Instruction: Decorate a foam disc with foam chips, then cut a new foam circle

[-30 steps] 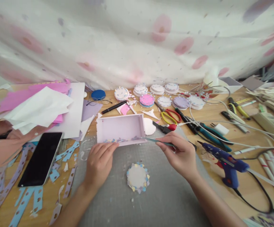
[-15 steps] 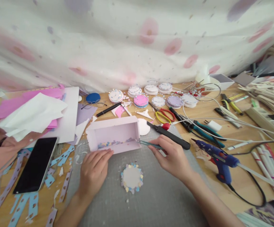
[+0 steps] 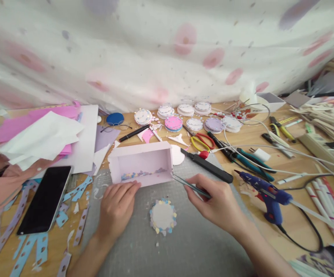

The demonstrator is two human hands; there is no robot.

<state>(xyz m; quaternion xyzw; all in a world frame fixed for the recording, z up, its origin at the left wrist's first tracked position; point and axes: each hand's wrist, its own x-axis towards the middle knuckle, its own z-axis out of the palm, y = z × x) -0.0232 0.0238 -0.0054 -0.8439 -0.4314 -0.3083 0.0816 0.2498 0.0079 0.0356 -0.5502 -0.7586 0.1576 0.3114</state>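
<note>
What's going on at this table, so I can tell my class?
A person's left hand is at the near edge of a box holding small paper bits. The right hand holds tweezers, their tips by the box's right end; whether they grip anything is too small to tell. In front of the box, a disc edged with coloured bits lies on the mat. A glue gun lies off to the right.
</note>
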